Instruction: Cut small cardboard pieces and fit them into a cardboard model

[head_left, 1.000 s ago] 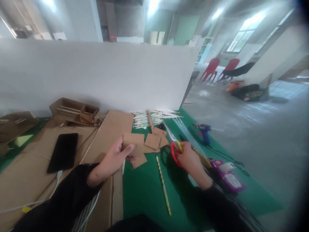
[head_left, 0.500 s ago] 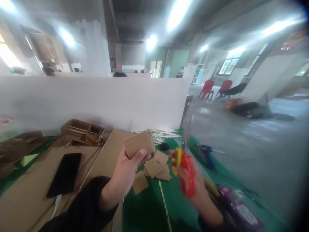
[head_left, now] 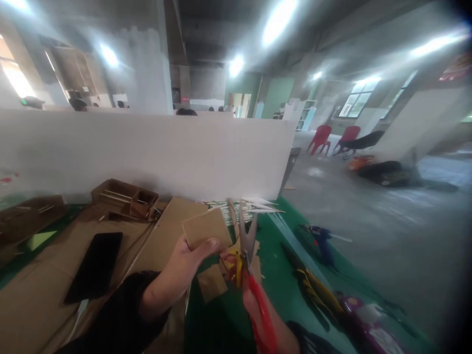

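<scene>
My left hand [head_left: 186, 265] pinches a squarish piece of brown cardboard [head_left: 206, 227] between thumb and fingers, held up over the table. Just right of it, my right hand [head_left: 245, 290] grips scissors [head_left: 248, 241] with red and yellow handles. Their blades point up and stand apart, close to a narrow curled cardboard strip [head_left: 234, 219] at the cardboard's right edge. Below the hands, a loose cardboard square [head_left: 213, 282] lies on the green tabletop [head_left: 210, 324]; more pieces are partly hidden behind the scissors.
A black phone [head_left: 95, 267] rests on cardboard at left, near a cardboard box [head_left: 123, 196]. White sticks [head_left: 258, 204] lie by the white partition [head_left: 184, 157]. On the right are a blue glue gun [head_left: 322, 241], yellow-black pliers [head_left: 319, 290] and a purple item [head_left: 368, 319].
My right hand has moved left with the scissors, close to the cardboard, and the blades have opened. The cardboard in my left hand has shifted slightly left; the pliers show more fully.
</scene>
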Tool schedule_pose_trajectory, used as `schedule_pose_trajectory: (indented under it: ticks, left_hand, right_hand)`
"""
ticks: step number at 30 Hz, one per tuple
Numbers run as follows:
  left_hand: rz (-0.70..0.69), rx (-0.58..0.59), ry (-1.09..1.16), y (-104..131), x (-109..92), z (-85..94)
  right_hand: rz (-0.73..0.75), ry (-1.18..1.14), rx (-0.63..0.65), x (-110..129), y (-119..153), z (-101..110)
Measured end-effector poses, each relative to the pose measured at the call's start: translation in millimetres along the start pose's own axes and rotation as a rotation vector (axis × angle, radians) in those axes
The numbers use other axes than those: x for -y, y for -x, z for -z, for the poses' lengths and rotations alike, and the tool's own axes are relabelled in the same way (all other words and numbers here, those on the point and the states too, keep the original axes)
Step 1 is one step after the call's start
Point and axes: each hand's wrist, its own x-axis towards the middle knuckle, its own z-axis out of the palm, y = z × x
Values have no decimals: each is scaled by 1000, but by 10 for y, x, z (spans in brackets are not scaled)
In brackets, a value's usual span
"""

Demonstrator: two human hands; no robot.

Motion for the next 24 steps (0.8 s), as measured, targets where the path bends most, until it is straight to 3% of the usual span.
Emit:
schedule_pose_trajectory:
  ticks: [6, 14, 24]
  left_hand:
    - [11, -30, -57, -21, 99, 48]
    - [-9, -74, -39, -15, 97, 30]
    - [-77, -97, -3, -35, 38, 11]
  right_hand:
    - [-55, -50, 100, 93, 49, -94]
    - [-124, -147, 134, 247, 32, -155]
    - [-122, -116, 182, 179, 42, -170]
